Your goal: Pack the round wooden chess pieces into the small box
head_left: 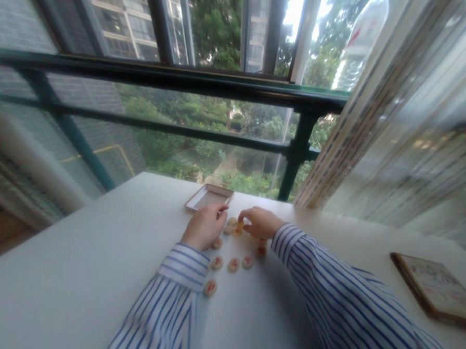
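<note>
Several round wooden pieces with red marks lie on the white table, among them one [210,287] beside my left sleeve and another [233,264] nearer the middle. My left hand [206,225] is closed just in front of an open shallow box [210,197]; what its fingers hold, if anything, is too small to tell. My right hand [261,222] has curled fingers touching or just above a small cluster of pieces [237,230]. Whether it grips one of them is unclear. My wrists partly cover pieces near them.
On the right of the white table [116,264] lies a flat box or lid with a patterned top [442,288]. Beyond the table's far edge run a green railing [166,84] and windows. A plastic bottle [361,43] stands at the upper right, next to a curtain.
</note>
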The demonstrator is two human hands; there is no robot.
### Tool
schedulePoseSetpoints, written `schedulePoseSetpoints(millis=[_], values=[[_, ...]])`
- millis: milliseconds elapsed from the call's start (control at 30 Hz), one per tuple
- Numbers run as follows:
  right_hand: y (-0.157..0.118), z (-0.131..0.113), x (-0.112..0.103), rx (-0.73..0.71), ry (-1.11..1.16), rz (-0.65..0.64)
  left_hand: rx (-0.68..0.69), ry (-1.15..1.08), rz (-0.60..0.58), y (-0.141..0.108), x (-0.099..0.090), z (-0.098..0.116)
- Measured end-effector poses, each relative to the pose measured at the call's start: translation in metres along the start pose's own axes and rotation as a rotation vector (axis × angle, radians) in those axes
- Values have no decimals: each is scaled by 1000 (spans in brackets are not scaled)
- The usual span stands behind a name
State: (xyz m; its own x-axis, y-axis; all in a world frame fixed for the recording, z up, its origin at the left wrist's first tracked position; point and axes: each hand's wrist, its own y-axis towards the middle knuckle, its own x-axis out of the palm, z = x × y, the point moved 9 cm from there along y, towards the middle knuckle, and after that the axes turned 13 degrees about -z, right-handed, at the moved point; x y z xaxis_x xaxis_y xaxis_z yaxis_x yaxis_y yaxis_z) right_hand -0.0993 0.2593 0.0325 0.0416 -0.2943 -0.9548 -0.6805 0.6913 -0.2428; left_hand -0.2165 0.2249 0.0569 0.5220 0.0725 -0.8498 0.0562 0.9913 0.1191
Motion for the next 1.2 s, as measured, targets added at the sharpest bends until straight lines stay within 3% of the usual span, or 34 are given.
schedulePoseSetpoints(millis=[500, 900, 1200], values=[[-2, 8, 0, -6, 33, 11, 30, 24, 24, 0, -1, 4], [-16, 17, -20, -207, 667, 139, 95, -3, 12, -3, -3, 18], [-30, 12, -26, -160, 883, 101, 153, -61, -23, -7, -1, 34]])
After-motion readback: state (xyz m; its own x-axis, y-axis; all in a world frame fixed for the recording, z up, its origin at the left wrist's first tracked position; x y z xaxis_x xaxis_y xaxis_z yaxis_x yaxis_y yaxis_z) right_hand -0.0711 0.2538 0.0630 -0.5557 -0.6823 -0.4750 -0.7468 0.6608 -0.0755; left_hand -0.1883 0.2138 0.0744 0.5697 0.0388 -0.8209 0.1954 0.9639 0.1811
